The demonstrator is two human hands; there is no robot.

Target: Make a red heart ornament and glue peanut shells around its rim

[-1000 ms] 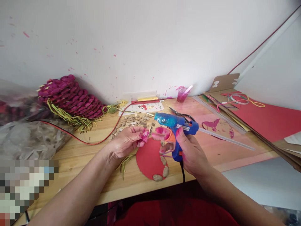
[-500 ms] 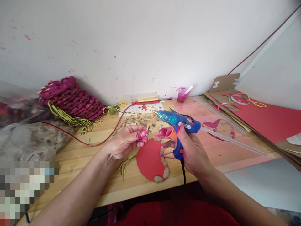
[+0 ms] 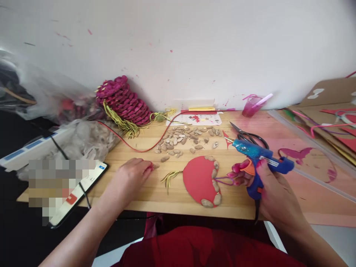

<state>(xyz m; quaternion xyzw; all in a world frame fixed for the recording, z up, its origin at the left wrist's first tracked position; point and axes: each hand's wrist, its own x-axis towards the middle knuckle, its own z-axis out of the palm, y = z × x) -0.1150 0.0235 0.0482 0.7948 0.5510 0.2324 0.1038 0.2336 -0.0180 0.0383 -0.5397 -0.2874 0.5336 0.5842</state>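
My right hand (image 3: pixel 278 193) is wrapped round the grip of a blue hot glue gun (image 3: pixel 253 150), fingers by its orange trigger. The metal nozzle points left, above the table. My left hand (image 3: pixel 132 178) rests low over the wood at the left, fingertips pinched together on a small peanut shell (image 3: pixel 156 166), mostly hidden. Between the hands lies a round red card (image 3: pixel 197 178) with peanut shells stuck along its right and lower edge. A purple loop (image 3: pixel 225 181) sticks out on its right, and a yellow-green yarn tassel (image 3: pixel 170 178) on its left.
Loose peanut shells (image 3: pixel 180 137) lie behind the card. Black scissors (image 3: pixel 247 135) rest behind the glue gun. A purple shell-like bundle (image 3: pixel 125 102), plastic bags (image 3: pixel 83 141) and a phone (image 3: pixel 83 191) are at the left. A pink cup (image 3: pixel 250 106) stands by the wall.
My left hand has moved from over the card, where it held up a shell half, down to the table at the left. The glue gun stays in my right hand. The view has swung left.
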